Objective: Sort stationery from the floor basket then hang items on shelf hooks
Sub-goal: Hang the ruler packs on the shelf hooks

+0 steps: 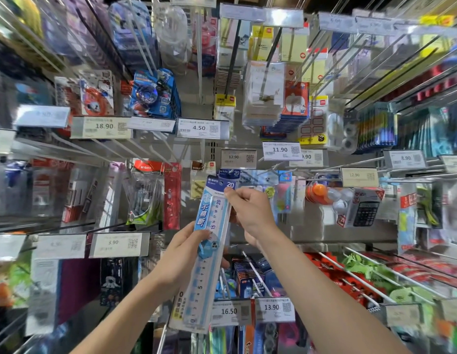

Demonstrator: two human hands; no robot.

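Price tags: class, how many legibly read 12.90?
2. One price tag hangs above the held ruler; the other price tag sits rightward, above the calculator. Blurred tags could hide more.

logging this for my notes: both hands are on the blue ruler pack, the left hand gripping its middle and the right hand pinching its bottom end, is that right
Not quite. The right hand pinches the top end of the blue ruler pack, beside the header marked 20, not the bottom end. The left hand does grip its middle. The head view shows this.

Shelf hooks (251, 270) carry a boxed calculator (364, 209), red ruler (172, 198), sticky notes (293, 44), price tags (202, 129).
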